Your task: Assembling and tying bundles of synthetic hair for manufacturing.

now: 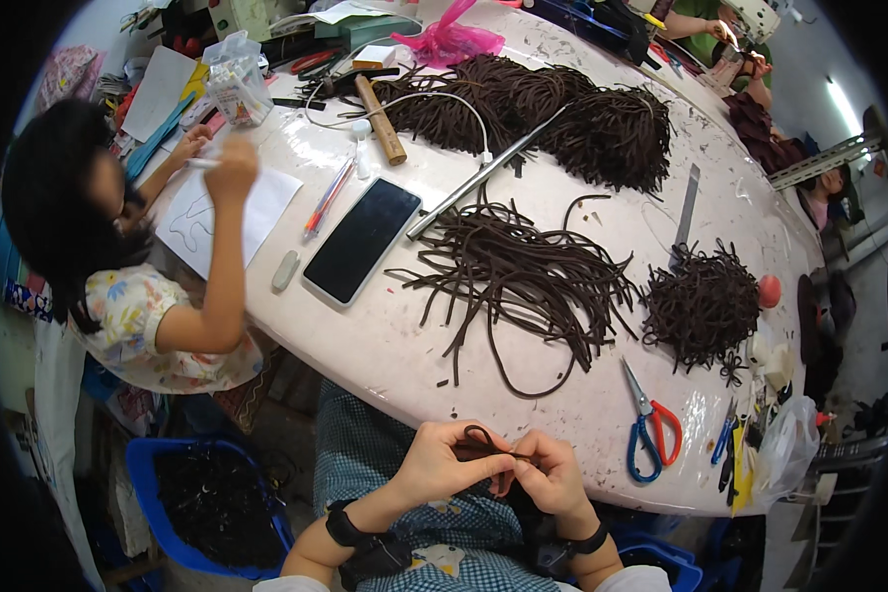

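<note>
Close to my body, at the table's front edge, a dark brown cord (478, 434) is bent into a small loop. My left hand (452, 462) pinches it between thumb and fingers. My right hand (553, 476) is closed on the same cord, its fingertips touching those of the left. Part of the cord is hidden by my fingers. Beyond my hands lies a loose, tangled spread of brown cords (533, 266). To its right sits a heap of small looped, knotted cord pieces (701, 306). Scissors (646, 419) with red and blue handles rest right of my hands.
A phone (362, 242), a metal rod (483, 176), a wooden stick (381, 120) and thick cord bundles (602, 128) lie farther back. Another person (148, 257) draws on paper (217, 222) at left. A blue basket (138, 474) stands below; a clear plastic bag (787, 449) hangs right.
</note>
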A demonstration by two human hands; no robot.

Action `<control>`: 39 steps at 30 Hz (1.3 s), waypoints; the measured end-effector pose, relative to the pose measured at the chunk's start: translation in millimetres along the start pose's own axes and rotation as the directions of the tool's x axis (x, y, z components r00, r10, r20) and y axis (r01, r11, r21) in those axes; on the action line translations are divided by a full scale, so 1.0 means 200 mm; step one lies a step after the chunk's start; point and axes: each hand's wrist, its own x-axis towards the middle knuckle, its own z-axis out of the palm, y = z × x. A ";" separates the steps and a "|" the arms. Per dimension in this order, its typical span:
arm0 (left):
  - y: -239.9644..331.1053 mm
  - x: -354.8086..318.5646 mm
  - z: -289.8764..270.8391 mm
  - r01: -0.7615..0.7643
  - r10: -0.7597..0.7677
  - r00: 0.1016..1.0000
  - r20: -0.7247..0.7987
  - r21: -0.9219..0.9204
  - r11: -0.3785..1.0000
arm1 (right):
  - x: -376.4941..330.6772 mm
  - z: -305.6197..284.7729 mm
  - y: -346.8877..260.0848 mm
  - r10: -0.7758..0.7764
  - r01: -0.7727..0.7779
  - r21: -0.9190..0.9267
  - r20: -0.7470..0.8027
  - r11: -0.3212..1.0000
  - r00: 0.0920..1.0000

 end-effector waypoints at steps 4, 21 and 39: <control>-0.01 0.00 -0.01 0.006 -0.003 0.999 -0.047 0.064 0.998 | 0.00 -0.01 -0.07 0.086 -0.086 -0.141 -0.008 0.986 0.996; 0.23 -0.18 0.06 -0.873 0.751 0.452 0.481 0.411 0.262 | 0.09 -0.16 -0.10 -0.376 -0.028 -0.774 -0.339 0.633 0.862; 0.45 -0.31 0.21 -0.817 0.840 -0.497 0.216 0.209 -0.537 | 0.02 0.05 -0.10 0.022 0.207 -0.602 0.350 0.771 0.936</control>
